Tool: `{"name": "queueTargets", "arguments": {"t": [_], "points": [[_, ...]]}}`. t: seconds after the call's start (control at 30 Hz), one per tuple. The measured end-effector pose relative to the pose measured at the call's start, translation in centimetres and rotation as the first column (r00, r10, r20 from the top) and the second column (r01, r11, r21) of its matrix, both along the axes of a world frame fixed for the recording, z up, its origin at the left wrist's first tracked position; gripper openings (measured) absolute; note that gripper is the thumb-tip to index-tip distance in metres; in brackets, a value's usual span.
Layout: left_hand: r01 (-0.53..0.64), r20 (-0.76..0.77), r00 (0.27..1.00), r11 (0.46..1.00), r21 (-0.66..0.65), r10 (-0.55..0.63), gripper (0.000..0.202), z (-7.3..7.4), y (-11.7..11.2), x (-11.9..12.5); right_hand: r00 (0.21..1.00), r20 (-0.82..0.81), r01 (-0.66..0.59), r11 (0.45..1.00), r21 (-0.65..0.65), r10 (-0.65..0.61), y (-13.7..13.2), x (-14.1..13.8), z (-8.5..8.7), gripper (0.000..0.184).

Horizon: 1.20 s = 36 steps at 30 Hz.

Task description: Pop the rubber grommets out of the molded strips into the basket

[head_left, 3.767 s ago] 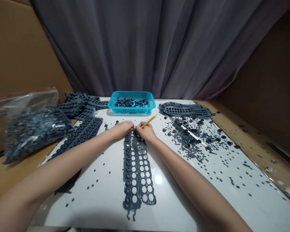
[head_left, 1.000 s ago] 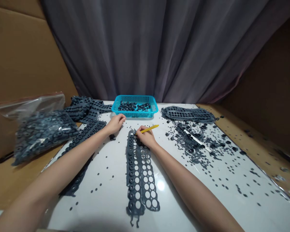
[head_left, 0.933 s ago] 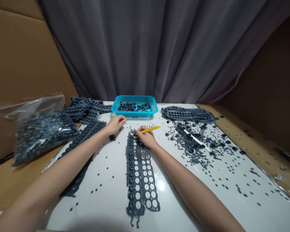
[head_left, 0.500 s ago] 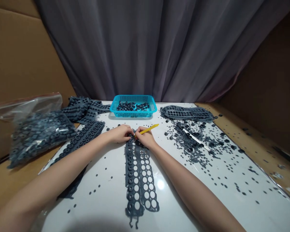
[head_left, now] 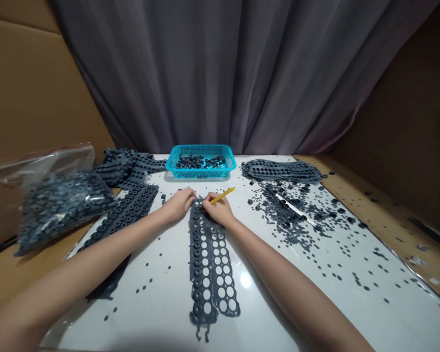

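1 yellow pencil (head_left: 222, 195) in right hand (head_left: 219, 211)

Dim, even indoor light, small round glare on the glossy white tabletop (head_left: 245, 279), soft blur across the clear plastic bag of grey rubber pieces (head_left: 62, 205), wide-angle bending at the edges

I'm looking down on a white table (head_left: 399, 318). A grey rubber sheet with punched holes (head_left: 201, 274) runs down its middle, another (head_left: 124, 210) lies left, and a third (head_left: 278, 171) lies far right. A blue basket (head_left: 201, 146) sits far centre, with loose rubber rings (head_left: 297, 220) scattered rightward.
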<state>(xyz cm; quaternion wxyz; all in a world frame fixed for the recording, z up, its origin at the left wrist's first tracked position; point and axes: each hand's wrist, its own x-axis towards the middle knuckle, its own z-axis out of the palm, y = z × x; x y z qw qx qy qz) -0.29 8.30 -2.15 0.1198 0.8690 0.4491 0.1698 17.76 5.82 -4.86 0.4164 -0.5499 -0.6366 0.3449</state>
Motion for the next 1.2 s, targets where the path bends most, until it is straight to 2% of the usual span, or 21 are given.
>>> {"name": "queueTargets", "arguments": {"t": [0.07, 0.13, 0.27, 0.43, 0.6, 0.73, 0.87, 1.0, 1.1, 1.2], "points": [[-0.108, 0.065, 0.992, 0.994, -0.01, 0.109, 0.025, 0.7, 0.6, -1.1, 1.0, -0.026, -0.011, 1.0, -0.011, 0.011, -0.1, 0.1, 0.0, 0.014], [-0.123, 0.095, 0.987, 0.99, -0.063, 0.128, 0.027, 1.3, 0.7, -1.8, 0.998, -0.064, -0.031, 0.999, -0.018, 0.03, -0.1, 0.3, 0.1, 0.012], [0.038, 0.079, 0.997, 0.982, -0.184, -0.024, 0.023, 1.8, -1.0, -1.3, 0.988, -0.126, -0.092, 0.995, -0.025, 0.089, -0.3, 0.7, 0.2, 0.011], [0.208, -0.002, 0.977, 0.957, -0.2, -0.212, 0.016, 2.1, -2.0, 0.5, 0.984, -0.114, -0.143, 0.99, -0.017, 0.141, -0.5, 0.7, 0.1, 0.013], [0.276, -0.11, 0.948, 0.943, -0.186, -0.299, 0.01, 2.1, -1.0, 0.9, 0.985, -0.087, -0.152, 0.988, -0.012, 0.151, -0.5, 0.7, 0.1, 0.013], [0.28, -0.167, 0.936, 0.944, -0.175, -0.308, 0.007, 1.9, -0.8, 1.2, 0.987, -0.062, -0.149, 0.989, -0.016, 0.147, -0.6, 0.7, 0.2, 0.013], [0.251, -0.161, 0.948, 0.955, -0.161, -0.276, 0.007, 1.4, -1.3, 1.8, 0.991, -0.008, -0.132, 0.991, -0.012, 0.132, -0.7, 0.5, 0.3, 0.016], [0.179, -0.076, 0.978, 0.971, -0.16, -0.193, 0.01, 1.3, -1.4, 1.8, 0.994, 0.027, -0.11, 0.994, -0.005, 0.11, -0.9, 0.3, 0.6, 0.02], [0.049, 0.031, 0.998, 0.988, -0.147, -0.045, 0.016, 1.7, -0.7, 0.3, 0.994, 0.016, -0.107, 0.994, -0.014, 0.107, -0.9, 0.3, 0.6, 0.02], [-0.082, 0.113, 0.989, 0.984, -0.158, 0.1, 0.025, 2.2, -0.5, -1.6, 0.992, -0.041, -0.123, 0.992, -0.033, 0.122, -0.8, 0.4, 0.6, 0.018]]}}
